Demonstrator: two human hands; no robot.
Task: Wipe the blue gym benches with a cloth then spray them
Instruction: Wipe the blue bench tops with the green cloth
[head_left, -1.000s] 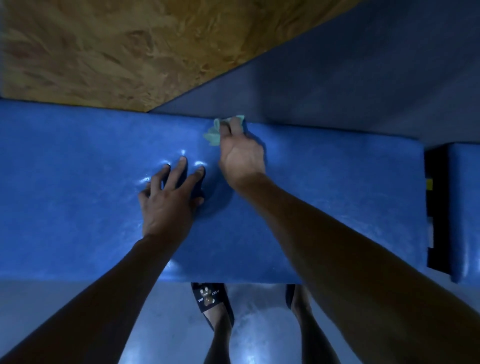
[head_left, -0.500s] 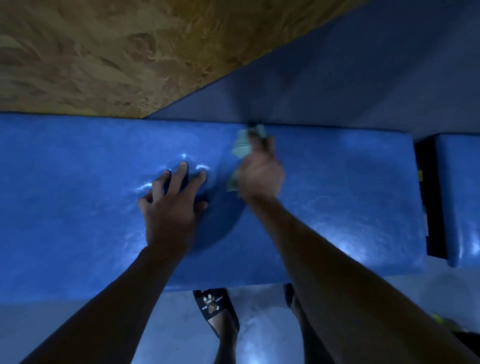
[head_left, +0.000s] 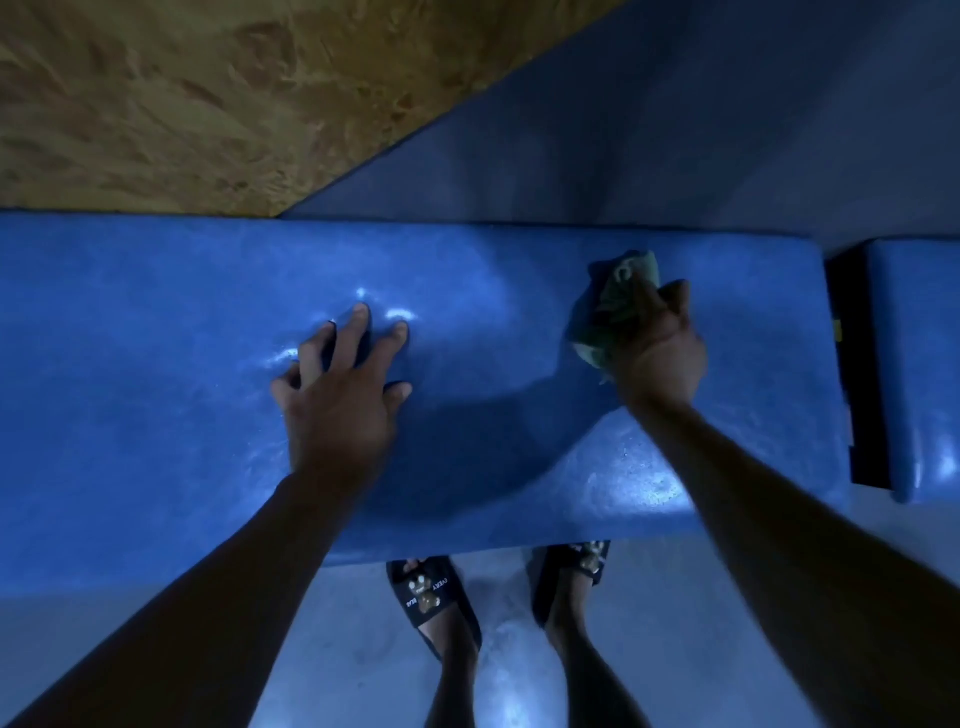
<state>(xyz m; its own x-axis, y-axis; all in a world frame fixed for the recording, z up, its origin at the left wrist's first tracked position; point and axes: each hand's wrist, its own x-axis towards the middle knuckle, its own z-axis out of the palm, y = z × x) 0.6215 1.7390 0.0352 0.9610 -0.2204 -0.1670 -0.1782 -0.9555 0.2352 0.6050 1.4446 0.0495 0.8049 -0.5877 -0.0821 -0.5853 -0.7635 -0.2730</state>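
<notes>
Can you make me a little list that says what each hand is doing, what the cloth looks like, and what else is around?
left hand: pressed flat on the blue bench, fingers spread, holding nothing
right hand: grips the green cloth against the bench top near its right end
cloth: bunched up, partly hidden by the fingers
second bench: to the right, across a dark gap
feet: in dark slides on the floor below the bench
spray bottle: not in view
</notes>
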